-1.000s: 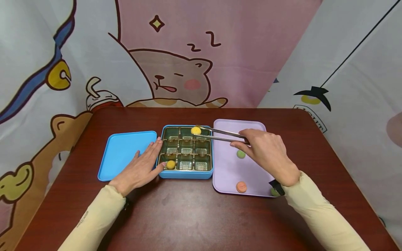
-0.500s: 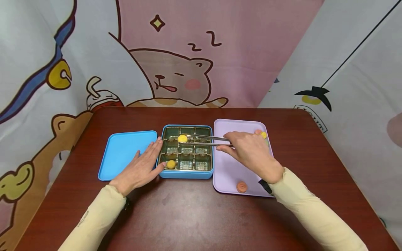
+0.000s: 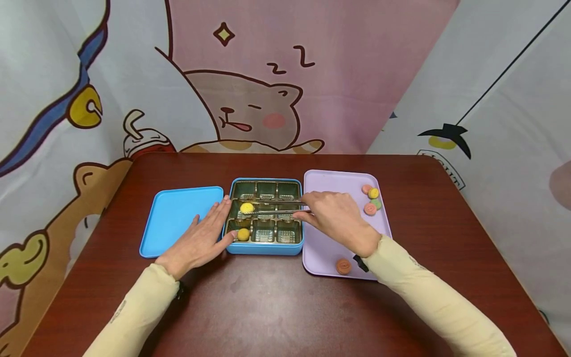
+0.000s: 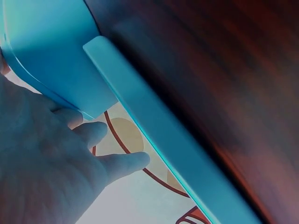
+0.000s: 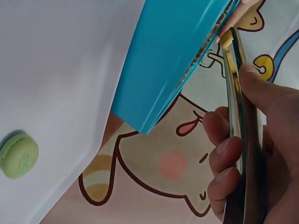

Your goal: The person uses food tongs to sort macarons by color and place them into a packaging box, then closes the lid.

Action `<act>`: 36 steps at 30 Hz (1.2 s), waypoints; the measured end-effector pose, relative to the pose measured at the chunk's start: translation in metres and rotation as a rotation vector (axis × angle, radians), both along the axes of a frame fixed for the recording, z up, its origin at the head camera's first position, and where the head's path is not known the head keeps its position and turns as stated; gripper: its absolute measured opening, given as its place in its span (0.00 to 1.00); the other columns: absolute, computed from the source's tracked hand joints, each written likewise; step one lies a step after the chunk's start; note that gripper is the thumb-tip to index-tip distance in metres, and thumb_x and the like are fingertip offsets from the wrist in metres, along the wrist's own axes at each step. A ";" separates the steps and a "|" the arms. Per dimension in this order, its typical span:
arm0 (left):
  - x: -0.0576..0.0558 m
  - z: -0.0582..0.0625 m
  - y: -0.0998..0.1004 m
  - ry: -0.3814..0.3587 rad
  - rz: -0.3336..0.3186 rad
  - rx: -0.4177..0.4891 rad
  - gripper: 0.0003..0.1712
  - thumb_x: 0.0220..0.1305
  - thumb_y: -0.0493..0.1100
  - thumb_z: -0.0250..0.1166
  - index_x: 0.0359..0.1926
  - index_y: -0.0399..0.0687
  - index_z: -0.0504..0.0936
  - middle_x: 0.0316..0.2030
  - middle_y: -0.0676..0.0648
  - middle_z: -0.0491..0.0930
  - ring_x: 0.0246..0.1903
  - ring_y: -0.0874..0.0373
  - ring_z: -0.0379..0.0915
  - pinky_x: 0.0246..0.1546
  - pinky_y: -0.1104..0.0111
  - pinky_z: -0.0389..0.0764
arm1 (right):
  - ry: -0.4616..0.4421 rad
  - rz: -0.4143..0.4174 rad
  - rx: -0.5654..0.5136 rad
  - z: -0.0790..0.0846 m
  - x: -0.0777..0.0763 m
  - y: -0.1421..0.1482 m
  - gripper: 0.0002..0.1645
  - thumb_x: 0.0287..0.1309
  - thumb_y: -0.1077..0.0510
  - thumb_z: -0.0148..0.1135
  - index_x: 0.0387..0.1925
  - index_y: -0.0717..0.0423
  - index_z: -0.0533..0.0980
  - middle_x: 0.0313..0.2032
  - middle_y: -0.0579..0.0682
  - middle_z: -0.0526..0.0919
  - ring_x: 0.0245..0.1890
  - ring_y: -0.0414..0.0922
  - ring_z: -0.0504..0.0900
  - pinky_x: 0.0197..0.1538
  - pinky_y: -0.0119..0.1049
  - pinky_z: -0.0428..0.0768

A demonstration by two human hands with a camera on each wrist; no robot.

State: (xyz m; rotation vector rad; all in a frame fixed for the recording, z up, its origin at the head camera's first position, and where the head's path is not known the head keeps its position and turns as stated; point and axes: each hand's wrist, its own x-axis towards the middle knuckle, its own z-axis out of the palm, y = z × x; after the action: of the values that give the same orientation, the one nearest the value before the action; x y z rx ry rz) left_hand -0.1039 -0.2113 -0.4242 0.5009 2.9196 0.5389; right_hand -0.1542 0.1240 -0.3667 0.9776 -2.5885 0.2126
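My right hand (image 3: 341, 218) grips metal tongs (image 3: 278, 212), with thumb and fingers wrapped round them in the right wrist view. A yellow macaron (image 3: 247, 208) sits between the tong tips, at the middle-left compartment of the blue box (image 3: 265, 249); whether it touches the bottom I cannot tell. Another yellow macaron (image 3: 243, 234) lies in the front-left compartment. With fingers extended, my left hand (image 3: 200, 240) rests against the box's left edge, its thumb near that front macaron. The gold insert (image 3: 266, 188) divides the box into several compartments.
Right of the box stands a purple tray (image 3: 323, 253). Pink, yellow and green macarons (image 3: 370, 209) cluster at its back right, and an orange-pink macaron (image 3: 343, 266) lies near its front. A blue lid (image 3: 174, 213) lies left of the box, partly behind my left hand.
My right hand has moved left and toward me, carrying the yellow macaron in the tongs from the back-right compartments to the middle-left one. My left hand has stayed in place.
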 end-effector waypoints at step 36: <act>0.002 -0.001 -0.001 0.002 0.008 -0.015 0.50 0.78 0.65 0.51 0.84 0.46 0.40 0.83 0.46 0.38 0.81 0.43 0.38 0.71 0.30 0.47 | -0.015 -0.034 -0.052 0.002 -0.002 0.012 0.24 0.59 0.35 0.72 0.32 0.50 0.79 0.23 0.41 0.78 0.20 0.43 0.78 0.18 0.45 0.71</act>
State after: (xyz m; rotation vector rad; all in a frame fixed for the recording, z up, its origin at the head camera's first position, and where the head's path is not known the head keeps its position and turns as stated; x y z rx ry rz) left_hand -0.1021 -0.2121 -0.4250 0.4881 2.9265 0.5178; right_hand -0.1559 0.1358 -0.3645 0.9159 -2.5975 0.2782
